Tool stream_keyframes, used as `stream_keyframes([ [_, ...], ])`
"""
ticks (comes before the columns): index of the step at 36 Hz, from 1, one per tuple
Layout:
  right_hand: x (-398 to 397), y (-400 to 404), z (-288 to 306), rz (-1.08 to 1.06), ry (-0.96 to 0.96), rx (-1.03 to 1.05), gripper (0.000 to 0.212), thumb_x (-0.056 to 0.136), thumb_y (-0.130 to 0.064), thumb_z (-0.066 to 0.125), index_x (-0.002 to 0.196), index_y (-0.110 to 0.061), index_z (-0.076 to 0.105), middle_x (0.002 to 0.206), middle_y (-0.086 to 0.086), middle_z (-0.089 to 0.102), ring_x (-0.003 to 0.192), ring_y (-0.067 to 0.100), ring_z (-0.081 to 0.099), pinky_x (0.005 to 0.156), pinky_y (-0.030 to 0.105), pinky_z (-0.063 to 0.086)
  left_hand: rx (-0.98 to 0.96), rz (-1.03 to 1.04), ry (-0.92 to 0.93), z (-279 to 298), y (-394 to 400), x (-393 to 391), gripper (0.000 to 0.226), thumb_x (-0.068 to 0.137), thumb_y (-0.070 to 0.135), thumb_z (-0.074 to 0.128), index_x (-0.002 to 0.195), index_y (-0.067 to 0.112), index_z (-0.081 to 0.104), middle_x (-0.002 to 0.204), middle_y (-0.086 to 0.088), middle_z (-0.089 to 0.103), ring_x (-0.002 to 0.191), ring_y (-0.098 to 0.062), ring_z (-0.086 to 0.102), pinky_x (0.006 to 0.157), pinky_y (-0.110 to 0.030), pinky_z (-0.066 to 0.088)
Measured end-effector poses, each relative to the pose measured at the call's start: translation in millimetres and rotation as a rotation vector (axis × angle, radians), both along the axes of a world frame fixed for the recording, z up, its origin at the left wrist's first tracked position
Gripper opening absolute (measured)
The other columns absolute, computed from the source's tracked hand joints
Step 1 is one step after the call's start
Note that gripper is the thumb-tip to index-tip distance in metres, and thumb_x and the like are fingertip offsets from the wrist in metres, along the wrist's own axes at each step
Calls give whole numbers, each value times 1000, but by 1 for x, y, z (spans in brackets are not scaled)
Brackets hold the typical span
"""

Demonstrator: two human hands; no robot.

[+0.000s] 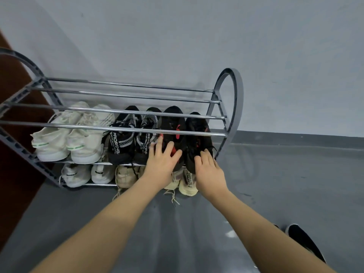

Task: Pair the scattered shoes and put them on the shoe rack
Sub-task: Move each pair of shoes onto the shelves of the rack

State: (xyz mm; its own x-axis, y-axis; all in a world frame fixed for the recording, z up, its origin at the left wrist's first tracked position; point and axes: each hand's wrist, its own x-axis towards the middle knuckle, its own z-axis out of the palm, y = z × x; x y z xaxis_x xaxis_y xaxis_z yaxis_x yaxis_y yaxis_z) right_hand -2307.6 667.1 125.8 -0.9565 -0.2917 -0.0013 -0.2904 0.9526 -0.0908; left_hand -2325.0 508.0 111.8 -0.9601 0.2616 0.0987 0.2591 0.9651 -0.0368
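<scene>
At the centre of the frame, the left hand [162,159] is laid on the heel of a black knit sneaker with red accents [174,133]; its fingers [157,143] are spread apart and nearly straight, pressed flat on the shoe rather than curled round it. Just to the right, the right hand [208,167] is laid on the heel of the matching black knit sneaker [198,134], its fingers [203,156] slightly bent and close together; whether the thumb is hooked under the heel cannot be told.

Both black sneakers are set side by side at the right end of the middle tier of the grey plastic and chrome-tube shoe rack [229,107]. To their left on the same tier a pair of black-and-white patterned sneakers [129,137] and a pair of off-white sneakers with green heel stripes [69,138] are lined up.

On the bottom tier, white sneakers [87,174], a beige shoe [126,176] and cream-yellow sneakers [187,182] are partly hidden by the tier above and by the forearms. The chrome bars of the top tier cross the view of the shoes' toes. At the lower right a dark shoe [301,239] on the grey floor [177,233] is partly covered by the right forearm.
</scene>
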Motion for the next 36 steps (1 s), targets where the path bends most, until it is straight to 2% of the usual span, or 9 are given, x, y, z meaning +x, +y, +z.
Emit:
stream_keyframes([
  [2,-2,1,1,3,3,8,52,88,-2,48,136,-5,30,154,14,17,147,25,3,119,36,16,-10,89,-111,-1,2,-2,75,77,17,72,137,25,29,150,-11,14,138,-48,16,110,-51,28],
  [4,-4,2,3,20,-7,9,51,88,-2,47,135,-4,30,154,15,18,147,25,4,119,33,15,14,129,-155,-1,6,-4,73,82,7,66,138,23,23,153,-12,8,137,-47,23,101,-43,42],
  [6,-6,5,3,25,4,-6,48,87,-3,46,133,-4,33,152,14,25,147,25,8,117,31,16,65,119,-152,1,8,-4,70,83,6,64,138,21,23,154,-13,7,137,-45,24,94,-40,47],
  [10,-5,11,0,-11,64,-71,43,84,-4,50,126,1,44,139,17,44,144,28,22,113,34,27,218,132,-146,0,6,-4,57,84,26,68,127,13,32,156,-17,-3,139,-42,25,94,-44,49],
  [14,-6,10,7,-21,22,-70,48,84,-11,55,128,0,41,138,16,45,143,27,25,109,34,32,290,161,-126,-4,5,-4,56,81,35,70,117,10,37,154,-25,-14,134,-38,36,92,-39,48],
  [19,-12,4,9,-25,-45,18,51,83,-19,60,126,-8,37,133,8,46,137,23,31,97,32,44,213,139,-158,-10,7,-3,55,83,28,68,123,9,35,156,-20,-12,143,-42,17,94,-41,50],
  [24,-14,-2,2,-13,-91,41,51,83,-12,58,128,-10,35,133,9,45,140,24,26,96,34,44,114,149,-193,-13,9,-8,50,87,13,61,126,17,29,159,-8,2,142,-46,13,91,-43,49],
  [33,-16,0,-2,-26,-83,-7,53,82,-12,61,130,-14,37,129,7,45,134,23,32,84,34,47,174,159,-175,-19,8,-9,46,87,14,62,121,18,31,159,-3,7,143,-45,2,102,-48,41],
  [36,-15,2,-2,-29,-84,-18,52,83,-9,60,130,-14,37,128,6,45,132,22,33,81,32,46,173,172,-166,-18,11,-7,47,86,7,60,122,18,31,159,-4,5,143,-44,2,110,-48,30],
])
